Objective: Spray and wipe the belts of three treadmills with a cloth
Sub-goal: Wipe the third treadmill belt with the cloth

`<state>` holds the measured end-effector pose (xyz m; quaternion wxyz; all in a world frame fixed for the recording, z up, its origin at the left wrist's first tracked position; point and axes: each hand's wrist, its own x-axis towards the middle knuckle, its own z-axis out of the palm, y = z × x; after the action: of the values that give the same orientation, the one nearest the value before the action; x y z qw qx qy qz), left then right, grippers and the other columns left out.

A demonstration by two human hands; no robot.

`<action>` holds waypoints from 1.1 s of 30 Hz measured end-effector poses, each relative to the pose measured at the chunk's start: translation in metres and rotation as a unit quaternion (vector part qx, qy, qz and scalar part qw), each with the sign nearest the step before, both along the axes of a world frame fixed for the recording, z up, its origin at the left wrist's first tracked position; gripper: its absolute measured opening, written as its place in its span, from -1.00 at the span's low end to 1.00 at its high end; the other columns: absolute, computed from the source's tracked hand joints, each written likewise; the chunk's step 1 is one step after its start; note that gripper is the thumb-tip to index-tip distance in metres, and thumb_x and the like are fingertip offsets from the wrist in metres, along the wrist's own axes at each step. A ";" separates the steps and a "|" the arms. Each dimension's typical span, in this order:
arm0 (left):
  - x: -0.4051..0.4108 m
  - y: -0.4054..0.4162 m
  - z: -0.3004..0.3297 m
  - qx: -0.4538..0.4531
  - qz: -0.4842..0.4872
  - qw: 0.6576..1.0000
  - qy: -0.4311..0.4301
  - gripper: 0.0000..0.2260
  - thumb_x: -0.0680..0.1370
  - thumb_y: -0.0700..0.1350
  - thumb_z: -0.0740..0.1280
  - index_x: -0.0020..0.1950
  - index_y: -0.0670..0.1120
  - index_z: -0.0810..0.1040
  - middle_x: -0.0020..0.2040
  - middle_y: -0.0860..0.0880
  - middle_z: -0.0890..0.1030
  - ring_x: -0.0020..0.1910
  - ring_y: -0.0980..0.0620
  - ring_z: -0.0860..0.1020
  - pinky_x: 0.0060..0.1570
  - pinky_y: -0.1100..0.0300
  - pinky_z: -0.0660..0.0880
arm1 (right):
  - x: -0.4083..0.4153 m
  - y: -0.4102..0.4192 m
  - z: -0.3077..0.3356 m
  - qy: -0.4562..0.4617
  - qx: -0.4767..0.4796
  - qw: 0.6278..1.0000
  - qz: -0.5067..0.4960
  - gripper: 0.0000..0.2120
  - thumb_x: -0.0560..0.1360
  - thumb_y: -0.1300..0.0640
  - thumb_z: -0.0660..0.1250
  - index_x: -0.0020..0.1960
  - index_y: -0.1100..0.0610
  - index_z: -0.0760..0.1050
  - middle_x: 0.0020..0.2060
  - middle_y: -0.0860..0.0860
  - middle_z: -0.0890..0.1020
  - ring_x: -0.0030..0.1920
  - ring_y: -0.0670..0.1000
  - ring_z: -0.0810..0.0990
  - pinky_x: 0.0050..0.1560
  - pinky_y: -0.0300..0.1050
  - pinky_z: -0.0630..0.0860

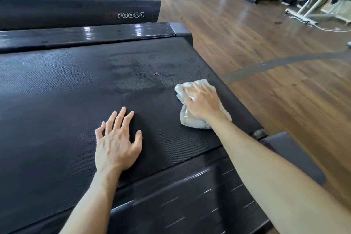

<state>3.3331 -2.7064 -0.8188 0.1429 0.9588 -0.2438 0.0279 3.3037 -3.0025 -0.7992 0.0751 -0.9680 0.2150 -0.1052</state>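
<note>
Belt (66, 100) work is partway, I'd judge: a wet spray patch (140, 76) lies just left of the cloth (197, 119), not yet wiped. My right hand (203, 102) presses the cloth flat at the belt's right edge, fingers straight; my left hand (117, 142) rests spread and empty nearer me. Two more treadmills (76, 5) wait farther off; whether they're cleaned I can't tell. No spray bottle is in view.
</note>
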 end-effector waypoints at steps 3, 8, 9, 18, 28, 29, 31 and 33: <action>0.000 0.000 0.000 -0.003 -0.001 1.000 0.002 -0.37 0.52 0.25 -0.04 0.59 0.13 0.23 0.65 0.12 0.12 0.63 0.05 0.05 0.53 -0.04 0.04 | -0.028 0.025 -0.001 0.038 0.021 0.993 0.109 -0.61 0.62 -0.04 0.07 0.33 -0.21 0.55 0.46 -0.13 0.48 0.52 0.07 0.30 0.54 0.05 0.15; -0.001 0.000 -0.001 -0.008 0.003 1.000 -0.002 -0.37 0.53 0.24 -0.04 0.59 0.11 0.26 0.64 0.11 0.14 0.63 0.05 0.06 0.53 -0.05 0.06 | -0.089 -0.016 -0.010 0.037 0.005 0.999 0.015 -0.46 0.58 -0.18 -0.03 0.45 -0.20 0.49 0.55 -0.16 0.37 0.59 -0.01 0.22 0.60 0.01 0.07; -0.001 0.000 -0.001 -0.007 0.002 1.000 -0.002 -0.37 0.53 0.24 -0.04 0.59 0.11 0.26 0.64 0.11 0.14 0.63 0.05 0.06 0.53 -0.04 0.05 | -0.080 -0.024 -0.011 0.020 -0.009 1.000 -0.018 -0.47 0.60 -0.24 -0.06 0.41 -0.21 0.52 0.48 -0.18 0.45 0.53 -0.02 0.31 0.56 0.02 0.16; 0.000 0.000 0.000 0.002 -0.002 1.000 0.001 -0.38 0.54 0.24 -0.04 0.60 0.13 0.23 0.65 0.13 0.11 0.63 0.06 0.03 0.53 -0.01 0.02 | -0.006 0.035 0.012 -0.015 -0.076 0.985 0.157 -0.74 0.55 0.07 0.10 0.13 -0.18 0.46 0.07 -0.17 0.55 0.11 0.02 0.43 0.28 0.06 0.37; -0.001 0.000 -0.003 0.001 0.000 1.000 -0.003 -0.39 0.55 0.22 -0.02 0.58 0.10 0.27 0.64 0.11 0.15 0.63 0.04 0.08 0.52 -0.04 0.04 | -0.039 -0.033 -0.005 -0.044 -0.062 0.990 -0.121 -0.62 0.66 -0.23 0.00 0.16 -0.21 0.58 0.13 -0.21 0.61 0.25 0.01 0.48 0.33 0.08 0.41; 0.000 0.000 -0.003 0.002 0.002 1.000 -0.002 -0.39 0.55 0.22 -0.02 0.58 0.11 0.26 0.64 0.11 0.14 0.63 0.04 0.07 0.53 -0.04 0.04 | -0.022 -0.034 0.003 -0.051 -0.050 0.989 -0.131 -0.64 0.64 -0.21 0.01 0.10 -0.18 0.57 0.06 -0.19 0.62 0.19 0.03 0.52 0.26 0.09 0.45; 0.001 -0.001 -0.003 0.002 -0.001 1.000 0.000 -0.39 0.55 0.23 -0.02 0.58 0.11 0.26 0.64 0.11 0.14 0.63 0.04 0.07 0.53 -0.04 0.04 | 0.002 -0.009 0.019 -0.046 -0.062 0.995 -0.070 -0.89 0.52 0.00 0.15 -0.05 -0.08 0.45 -0.14 -0.16 0.57 -0.06 0.03 0.58 0.01 0.04 0.54; 0.002 0.000 -0.003 0.007 -0.006 1.000 -0.001 -0.38 0.54 0.24 -0.05 0.59 0.11 0.24 0.65 0.11 0.12 0.63 0.03 0.06 0.53 -0.05 0.04 | -0.003 0.032 0.027 -0.019 -0.127 0.988 0.082 -0.84 0.35 0.11 0.21 -0.09 -0.06 0.35 -0.22 -0.14 0.50 -0.19 0.03 0.51 -0.10 -0.01 0.49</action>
<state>3.3347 -2.7066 -0.8216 0.1362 0.9582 -0.2501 0.0262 3.3003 -2.9706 -0.7718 -0.0355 -0.9819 0.1183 -0.1436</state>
